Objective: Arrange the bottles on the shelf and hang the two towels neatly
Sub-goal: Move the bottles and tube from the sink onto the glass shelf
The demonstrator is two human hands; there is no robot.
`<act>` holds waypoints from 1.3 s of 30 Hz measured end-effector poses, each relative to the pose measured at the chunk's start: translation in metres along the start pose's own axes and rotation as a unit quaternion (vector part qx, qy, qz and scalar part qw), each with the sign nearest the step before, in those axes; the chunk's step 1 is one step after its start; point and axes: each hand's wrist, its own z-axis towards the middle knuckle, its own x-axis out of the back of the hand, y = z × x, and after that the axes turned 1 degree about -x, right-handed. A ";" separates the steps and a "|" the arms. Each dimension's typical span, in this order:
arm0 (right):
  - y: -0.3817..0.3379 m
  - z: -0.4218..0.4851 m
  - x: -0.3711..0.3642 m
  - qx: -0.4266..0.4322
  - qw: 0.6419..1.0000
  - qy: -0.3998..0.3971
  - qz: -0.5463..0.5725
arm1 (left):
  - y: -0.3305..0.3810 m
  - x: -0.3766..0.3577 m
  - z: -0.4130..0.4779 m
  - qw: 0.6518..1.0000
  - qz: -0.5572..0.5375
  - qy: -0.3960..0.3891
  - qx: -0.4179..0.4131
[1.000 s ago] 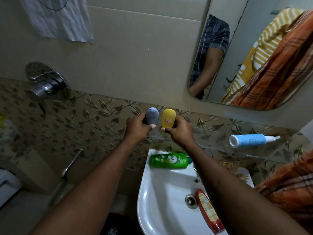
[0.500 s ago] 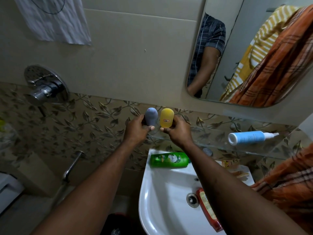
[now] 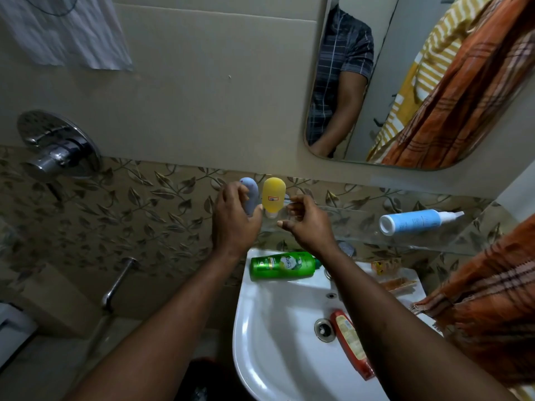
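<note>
A small grey-blue bottle [image 3: 250,192] and a small yellow bottle [image 3: 273,195] stand cap-down side by side at the left end of the glass shelf [image 3: 347,224]. My left hand [image 3: 234,221] grips the grey-blue one. My right hand [image 3: 304,224] is just right of the yellow bottle, off it, fingers loosely curled. A blue-and-white bottle [image 3: 417,222] lies on its side further right on the shelf. A green bottle [image 3: 283,265] lies on the sink's back rim and a red bottle [image 3: 351,342] lies in the basin. An orange plaid towel [image 3: 492,308] hangs at the right.
The white sink [image 3: 260,337] sits below the shelf. A mirror [image 3: 405,82] above reflects a yellow striped towel and the orange one. A white cloth [image 3: 66,30] hangs top left, above a chrome shower valve [image 3: 55,146]. A spout [image 3: 118,282] sticks out lower left.
My right hand has let go of the yellow bottle and drawn back to the right. The yellow bottle now stands free on the shelf. My left hand still holds the grey-blue bottle.
</note>
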 end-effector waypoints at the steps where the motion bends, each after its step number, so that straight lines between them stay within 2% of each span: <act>1: 0.001 -0.003 0.003 -0.001 1.000 -0.002 0.003 | 0.008 -0.004 -0.003 1.000 -0.012 -0.018 -0.023; 5: 0.005 -0.014 0.021 0.005 1.000 0.025 -0.009 | 0.036 -0.026 -0.014 0.988 -0.067 -0.103 -0.092; 9: 0.015 -0.028 0.053 0.002 0.997 0.067 -0.034 | 0.059 -0.061 -0.018 0.974 -0.061 -0.180 -0.120; 12: 0.029 -0.038 0.080 -0.034 0.990 0.139 -0.007 | 0.080 -0.088 -0.018 0.965 -0.068 -0.215 -0.134; 17: 0.049 -0.047 0.122 -0.130 0.946 0.293 0.043 | 0.121 -0.134 -0.013 0.947 -0.057 -0.287 -0.136; 20: 0.061 -0.048 0.144 -0.182 0.922 0.339 0.037 | 0.141 -0.159 -0.011 0.931 -0.009 -0.338 -0.140; 26: 0.090 -0.041 0.169 -0.270 0.909 0.313 0.058 | 0.166 -0.187 -0.013 0.898 0.051 -0.407 -0.159; 30: 0.139 -0.020 0.171 -0.272 0.906 0.312 0.092 | 0.175 -0.197 -0.013 0.903 0.059 -0.401 -0.145; 35: 0.091 -0.030 0.178 -0.284 0.896 0.308 0.146 | 0.173 -0.198 -0.012 0.914 0.039 -0.387 -0.111; 39: 0.085 -0.033 0.179 -0.292 0.870 0.302 0.257 | 0.154 -0.189 -0.012 0.913 -0.040 -0.400 -0.069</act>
